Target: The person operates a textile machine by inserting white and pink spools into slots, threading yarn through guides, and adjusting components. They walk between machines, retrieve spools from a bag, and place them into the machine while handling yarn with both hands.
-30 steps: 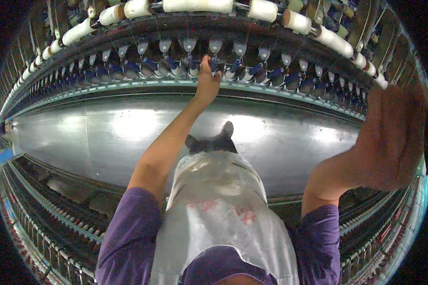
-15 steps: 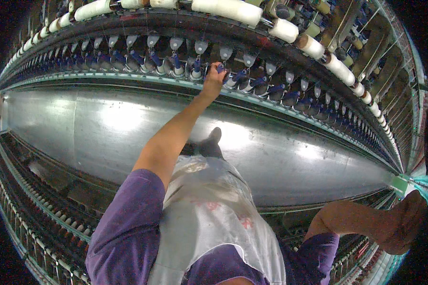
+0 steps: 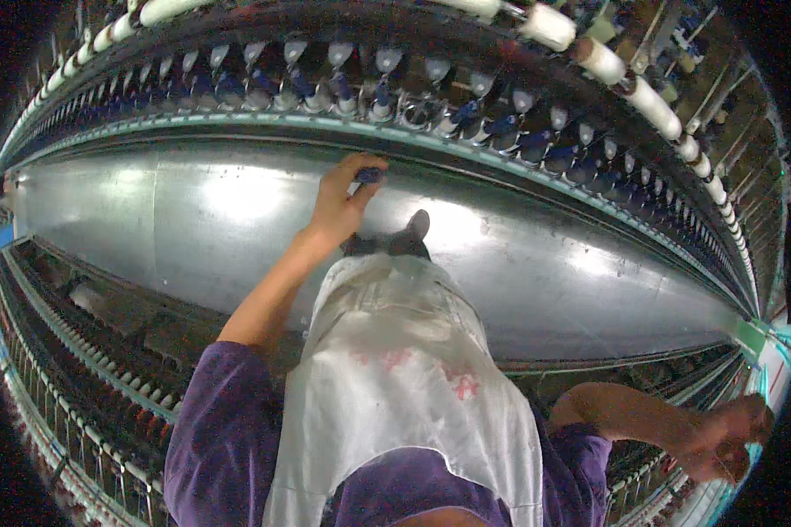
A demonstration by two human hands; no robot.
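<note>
My left hand (image 3: 339,195) is closed round a small dark-blue bobbin (image 3: 369,176), held between thumb and fingers over the aisle. It is apart from the spinning frame's row of bobbins. A ring (image 3: 422,112) in that row shows no upright blue bobbin, unlike the filled spindle (image 3: 380,98) just left of it. Out to the far right, my right hand (image 3: 734,439) hangs bent at the wrist, dark and blurred. Its fingers cannot be made out well, nor whether anything is in them.
White roving rolls (image 3: 549,28) run along the top of the frame, above grey pointed guides (image 3: 388,58). A pale rail (image 3: 325,123) edges the bobbin row. Shiny grey floor (image 3: 246,198) lies below, with my shoe (image 3: 419,226) on it. Behind me stands another spinning frame (image 3: 105,386).
My left hand has come away from the bobbin row toward me and left, bringing a blue bobbin with it. My right hand has shifted slightly down and left; the view has turned a little.
</note>
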